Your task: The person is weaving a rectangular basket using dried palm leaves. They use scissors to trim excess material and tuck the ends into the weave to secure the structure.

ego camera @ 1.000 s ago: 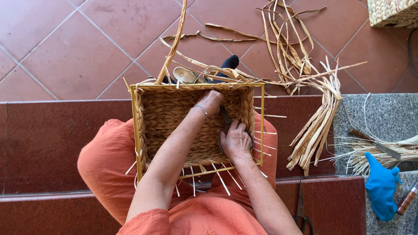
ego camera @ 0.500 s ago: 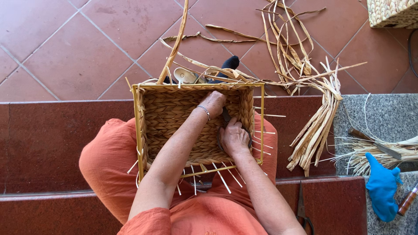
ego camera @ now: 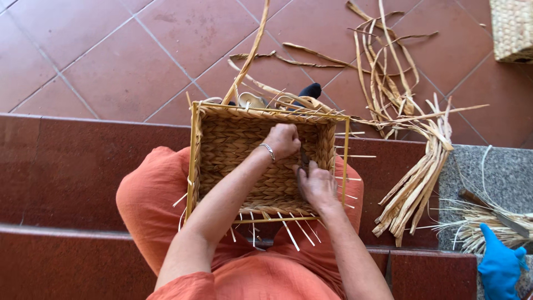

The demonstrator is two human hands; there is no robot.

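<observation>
A rectangular woven straw basket (ego camera: 222, 144) with a yellow frame rests on my lap, which is covered in orange cloth. Both my hands reach inside it near its far right corner. My left hand (ego camera: 283, 140), with a silver bracelet on the wrist, is closed in a fist against the far wall, pinching something small that I cannot make out. My right hand (ego camera: 316, 183) lies just below it on the woven bottom, fingers closed around a thin dark tool (ego camera: 302, 158) that points up toward the left hand. Loose straw ends stick out along the near rim.
Bundles of flat straw strips (ego camera: 416, 183) lie to the right on the red step and tiled floor. Another woven basket (ego camera: 513, 28) stands at the top right. A blue glove (ego camera: 499, 266) and thin fibres (ego camera: 477, 228) sit on a grey slab at the right.
My hands stay in the same corner; the left fist has shifted slightly along the far wall. The basket has not visibly moved.
</observation>
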